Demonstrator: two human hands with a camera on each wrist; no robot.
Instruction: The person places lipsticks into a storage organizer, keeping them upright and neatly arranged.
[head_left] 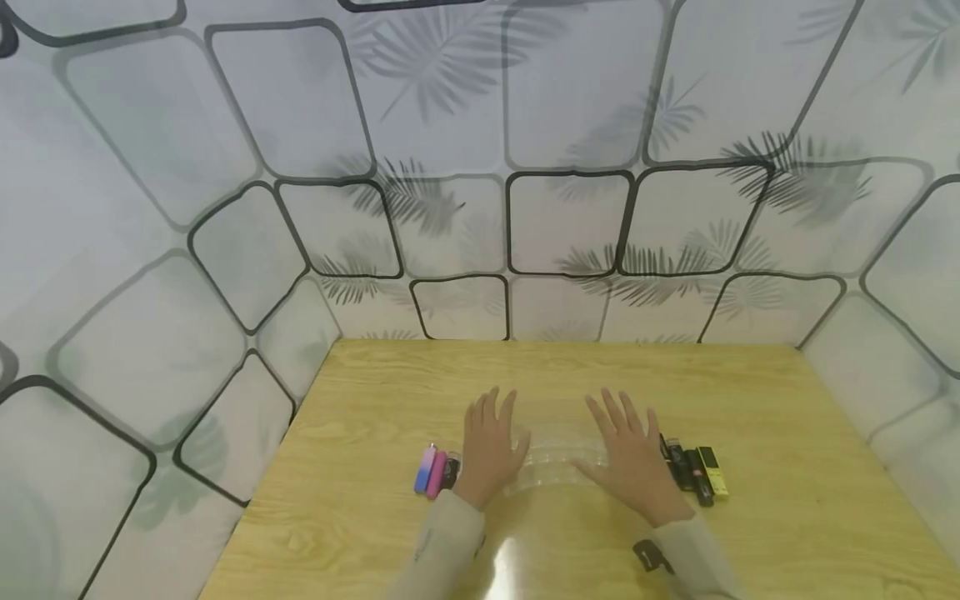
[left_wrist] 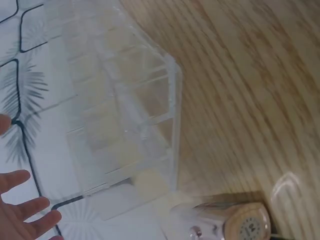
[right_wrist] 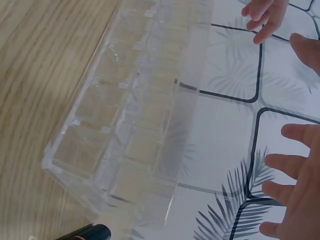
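We see both hands with fingers spread and nothing in their grip: the left hand and the right hand stand at either end of a clear compartmented organiser. It sits on the desk, about midway between the left and right edges. Whether our thumbs touch it, we cannot tell. Toward the left edge lie a pink-and-blue tube, a pink tube and a dark item; toward the right edge, dark tubes and a yellow tube. No tube shows in the compartments, so we judge the step in hand to be an early one around the organiser. The next move, we think, calls for curling fingers round one small tube without nudging its neighbours or the organiser's see-through walls.
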